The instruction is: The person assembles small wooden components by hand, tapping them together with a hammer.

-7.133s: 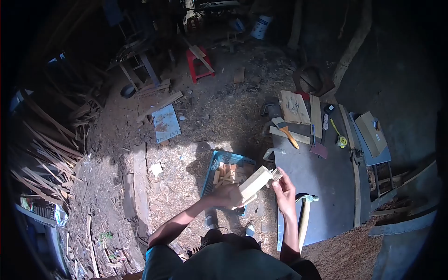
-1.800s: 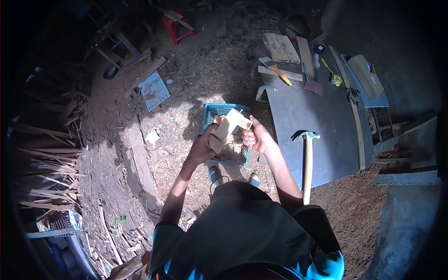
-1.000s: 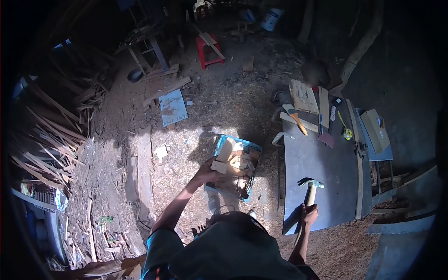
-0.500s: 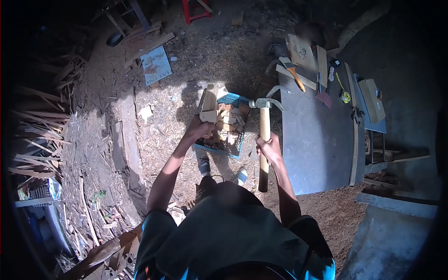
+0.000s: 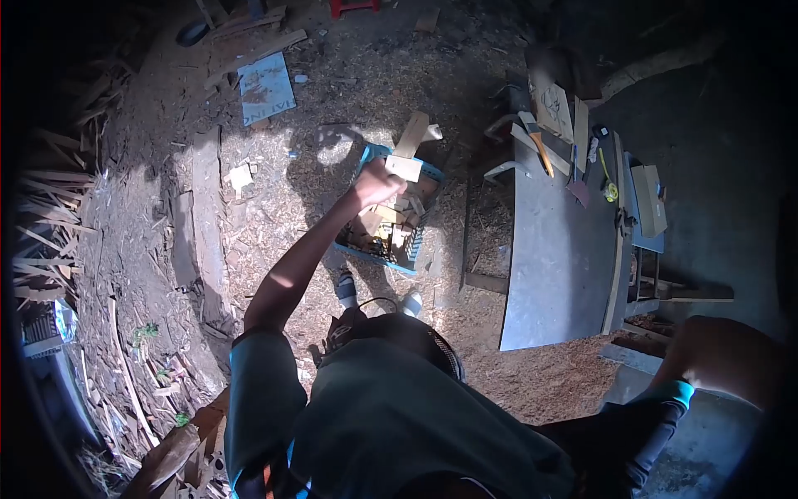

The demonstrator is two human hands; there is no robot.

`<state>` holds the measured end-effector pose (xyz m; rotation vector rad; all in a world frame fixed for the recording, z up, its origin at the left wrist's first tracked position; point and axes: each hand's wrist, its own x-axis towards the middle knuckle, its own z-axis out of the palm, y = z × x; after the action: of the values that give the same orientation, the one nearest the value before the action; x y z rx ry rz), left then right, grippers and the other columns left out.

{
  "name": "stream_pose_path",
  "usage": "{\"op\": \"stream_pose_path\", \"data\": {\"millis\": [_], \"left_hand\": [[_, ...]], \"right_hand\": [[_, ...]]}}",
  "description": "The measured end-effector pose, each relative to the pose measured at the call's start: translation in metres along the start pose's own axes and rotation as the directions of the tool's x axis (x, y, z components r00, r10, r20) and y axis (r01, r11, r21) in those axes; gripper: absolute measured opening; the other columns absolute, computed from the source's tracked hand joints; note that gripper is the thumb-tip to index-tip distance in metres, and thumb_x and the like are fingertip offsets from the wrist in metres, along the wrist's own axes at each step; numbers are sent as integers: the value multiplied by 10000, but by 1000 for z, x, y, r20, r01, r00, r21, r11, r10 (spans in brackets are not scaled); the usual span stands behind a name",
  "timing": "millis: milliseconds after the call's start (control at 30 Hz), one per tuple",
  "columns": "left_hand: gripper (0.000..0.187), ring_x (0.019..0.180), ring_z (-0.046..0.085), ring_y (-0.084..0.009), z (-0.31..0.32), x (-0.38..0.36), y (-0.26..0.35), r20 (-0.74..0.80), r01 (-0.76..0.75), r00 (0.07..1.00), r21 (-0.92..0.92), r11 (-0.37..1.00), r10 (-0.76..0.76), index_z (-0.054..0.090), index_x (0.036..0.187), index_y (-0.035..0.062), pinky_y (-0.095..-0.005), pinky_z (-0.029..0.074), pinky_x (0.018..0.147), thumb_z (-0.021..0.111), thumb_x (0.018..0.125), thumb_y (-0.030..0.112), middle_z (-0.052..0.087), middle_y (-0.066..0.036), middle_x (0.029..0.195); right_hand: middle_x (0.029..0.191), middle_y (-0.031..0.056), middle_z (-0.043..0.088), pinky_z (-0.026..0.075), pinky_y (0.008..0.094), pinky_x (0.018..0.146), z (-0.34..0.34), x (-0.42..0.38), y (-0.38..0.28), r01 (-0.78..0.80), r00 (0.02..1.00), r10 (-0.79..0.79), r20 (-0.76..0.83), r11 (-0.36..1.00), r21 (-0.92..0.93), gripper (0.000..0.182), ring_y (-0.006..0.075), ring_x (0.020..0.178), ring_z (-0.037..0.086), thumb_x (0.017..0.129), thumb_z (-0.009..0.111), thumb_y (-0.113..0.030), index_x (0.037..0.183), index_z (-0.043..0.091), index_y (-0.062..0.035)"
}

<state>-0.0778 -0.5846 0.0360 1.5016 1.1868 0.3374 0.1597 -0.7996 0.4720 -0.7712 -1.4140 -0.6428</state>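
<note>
My left hand point(image 5: 376, 185) is closed around a pale wooden piece point(image 5: 411, 135), which looks like a short board with a block across its near end. It is held over a blue plastic crate point(image 5: 379, 260) on the ground. Inside the crate lie several wood offcuts point(image 5: 389, 214), partly hidden by my hand and forearm. My right arm point(image 5: 719, 353) reaches out to the right into the dark edge of the view. The right hand itself cannot be seen, and neither can the hammer.
A grey-topped table point(image 5: 544, 274) stands to the right, bearing a paintbrush point(image 5: 542, 154), a yellow tape measure point(image 5: 611, 192) and wood strips. Split wood point(image 5: 50, 224) is heaped at the left. A printed sheet point(image 5: 266, 89) and wood chips lie on the ground.
My left hand has moved forward and slightly right with the wooden piece, which has tilted. My right arm has swung far out to the right, taking the hand and hammer from view.
</note>
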Motion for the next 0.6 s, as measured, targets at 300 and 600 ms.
{"op": "stream_pose_path", "data": {"millis": [300, 600], "left_hand": [[247, 552, 586, -155, -41, -21, 51, 125, -81, 988, -79, 994, 90, 590, 862, -37, -278, 466, 502, 573, 652, 93, 601, -99, 645], [422, 637, 558, -116, -56, -20, -38, 65, 137, 990, -352, 926, -122, 554, 1003, -20, -253, 430, 517, 599, 598, 89, 577, -66, 764]], "right_hand": [[672, 78, 575, 478, 292, 523, 120, -367, 91, -924, 5, 884, 467, 182, -335, 268, 160, 510, 548, 722, 673, -106, 920, 520, -7], [647, 62, 556, 435, 303, 442, 46, -577, 17, -491, -851, 443, 283, -477, -729, 191, 134, 469, 495, 737, 588, -54, 907, 519, 2]]}}
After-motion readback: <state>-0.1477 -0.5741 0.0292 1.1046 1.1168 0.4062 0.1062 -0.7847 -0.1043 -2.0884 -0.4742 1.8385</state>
